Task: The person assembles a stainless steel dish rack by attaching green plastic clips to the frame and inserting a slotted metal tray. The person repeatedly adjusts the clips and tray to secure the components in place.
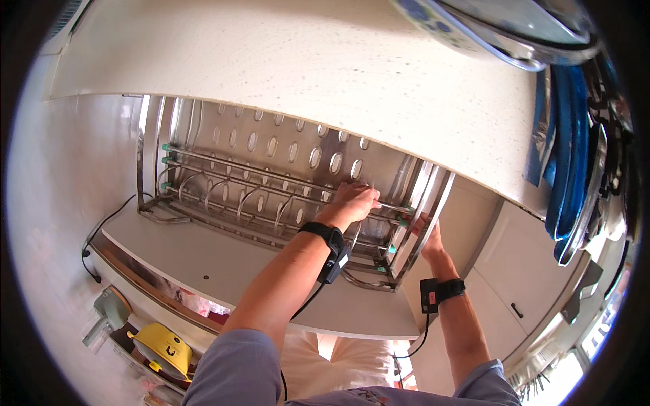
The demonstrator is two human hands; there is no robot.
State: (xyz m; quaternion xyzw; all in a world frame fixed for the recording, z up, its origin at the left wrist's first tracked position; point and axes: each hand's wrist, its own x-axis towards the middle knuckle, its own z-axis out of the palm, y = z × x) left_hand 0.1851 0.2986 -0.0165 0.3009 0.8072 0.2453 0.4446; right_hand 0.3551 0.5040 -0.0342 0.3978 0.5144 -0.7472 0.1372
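Note:
A stainless-steel rack (pixel 271 181) with long rails, curved wire dividers and a slotted metal panel stands on a pale shelf (pixel 169 247), below a speckled white countertop. Over the rails at its right part, my left hand (pixel 357 200) is closed, its fingers curled on a thin metal rod. My right hand (pixel 431 237) is at the rack's right end frame, closed against an upright there; the metal hides some of its fingers. Small green caps (pixel 404 222) sit at the rail ends. Both wrists carry black straps with small boxes and cables.
The countertop (pixel 271 61) juts out over the rack. Blue-handled utensils (pixel 572 149) hang at the right, below stacked bowls or pans (pixel 514 34). White cabinet doors (pixel 508 264) stand at the right. A yellow container (pixel 161 350) sits below the shelf, and a black cable (pixel 101 230) runs at the left.

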